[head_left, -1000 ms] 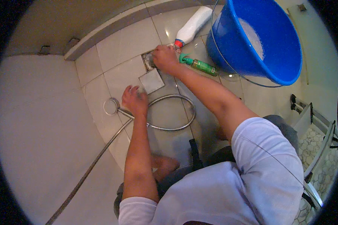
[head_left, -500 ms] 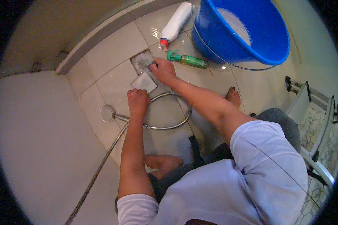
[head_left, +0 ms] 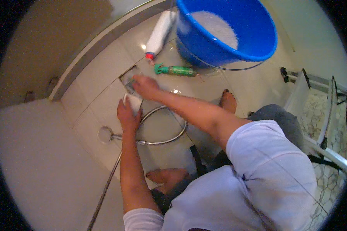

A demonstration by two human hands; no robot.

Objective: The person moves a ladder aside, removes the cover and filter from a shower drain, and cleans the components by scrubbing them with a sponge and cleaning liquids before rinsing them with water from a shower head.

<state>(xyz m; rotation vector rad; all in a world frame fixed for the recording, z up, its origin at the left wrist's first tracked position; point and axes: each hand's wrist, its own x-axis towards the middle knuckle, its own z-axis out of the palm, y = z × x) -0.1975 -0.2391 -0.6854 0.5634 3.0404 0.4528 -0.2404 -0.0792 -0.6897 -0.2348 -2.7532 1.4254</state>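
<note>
My left hand [head_left: 128, 117] grips a square white tile-like drain cover [head_left: 134, 102] by its edge, the thumb on one side and fingers on the other. Just beyond it, a square drain opening [head_left: 124, 77] is sunk in the floor. My right hand [head_left: 145, 87] is closed at that opening around a small thing, partly greenish, that blur and my fingers hide. A green spray bottle [head_left: 181, 71] lies to the right of the opening. Behind it, a white bottle with a red cap [head_left: 160, 34] lies on its side.
A large blue bucket [head_left: 227, 56] with whitish foam inside stands at the far right. The shower head [head_left: 105, 134] and its looped metal hose [head_left: 173, 137] lie on the tiles near my left forearm. A folding metal ladder [head_left: 327, 111] stands at right. A raised curb [head_left: 92, 48] borders the far left.
My left hand now wraps round the drain cover, which looks tilted, where before its fingers lay on the near edge. My right hand has shifted further over the drain opening. The whole view has turned slightly.
</note>
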